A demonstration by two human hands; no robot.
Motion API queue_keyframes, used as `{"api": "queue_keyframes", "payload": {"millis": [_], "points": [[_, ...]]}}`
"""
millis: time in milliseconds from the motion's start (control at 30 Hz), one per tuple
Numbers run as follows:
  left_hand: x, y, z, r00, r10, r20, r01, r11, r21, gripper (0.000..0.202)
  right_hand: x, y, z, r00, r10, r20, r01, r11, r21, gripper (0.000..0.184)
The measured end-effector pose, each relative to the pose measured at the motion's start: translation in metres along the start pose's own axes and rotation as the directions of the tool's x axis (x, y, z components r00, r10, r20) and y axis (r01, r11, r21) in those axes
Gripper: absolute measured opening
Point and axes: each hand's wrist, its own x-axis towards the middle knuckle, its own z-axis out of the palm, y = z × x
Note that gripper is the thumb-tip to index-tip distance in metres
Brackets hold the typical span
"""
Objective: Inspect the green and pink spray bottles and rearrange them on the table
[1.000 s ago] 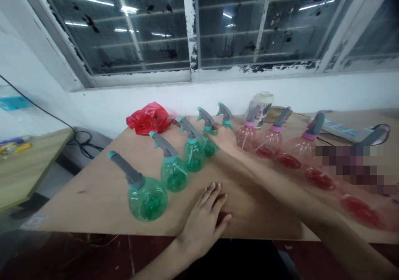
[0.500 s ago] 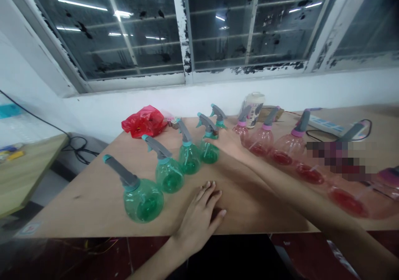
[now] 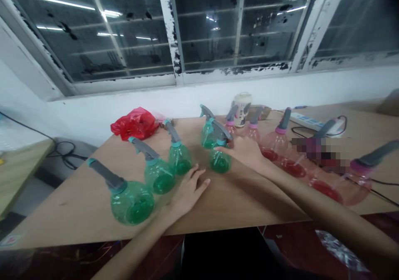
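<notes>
Green plastic spray bottles with grey trigger heads lie on the wooden table [image 3: 68, 213] in a loose group. My right hand [image 3: 241, 153] has its fingers on the neck of the nearest one, a green spray bottle [image 3: 220, 161]. Another green spray bottle [image 3: 207, 137] sits just behind it. My left hand [image 3: 188, 190] rests flat on the wood with its fingers spread, holding nothing. Its fingertips are close to a third green spray bottle [image 3: 180, 159]. Pink-collared spray bottles [image 3: 274, 144] with red liquid line up to the right of my right forearm.
A red plastic bag [image 3: 134, 124] lies at the far left of the table. A printed tumbler [image 3: 241, 109] and a white power strip [image 3: 314, 124] with black cables stand at the back. A pixelated patch [image 3: 314, 151] hides part of the right side.
One green bottle now sits nearer me, in front of its neighbour, under my right hand. My left hand has slid up and left toward the bottles. The view has shifted slightly.
</notes>
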Motion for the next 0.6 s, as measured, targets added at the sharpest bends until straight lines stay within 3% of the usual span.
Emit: {"api": "queue_keyframes", "payload": {"millis": [200,400,600], "points": [[0.011,-0.005,-0.007,1.000,-0.006,0.007,0.006,0.999,-0.039,0.044,-0.015,0.014,-0.005,0.999,-0.049,-0.016,0.050,0.996,0.072,0.062],[0.016,0.005,-0.006,0.999,0.046,0.000,-0.045,0.996,-0.081,0.045,-0.018,0.019,-0.003,0.997,-0.068,-0.022,0.070,0.981,0.180,0.066],[0.027,0.023,0.010,0.991,0.131,-0.008,-0.129,0.958,-0.256,0.087,-0.020,0.027,-0.005,0.990,-0.139,-0.034,0.143,0.947,0.287,0.056]]}}
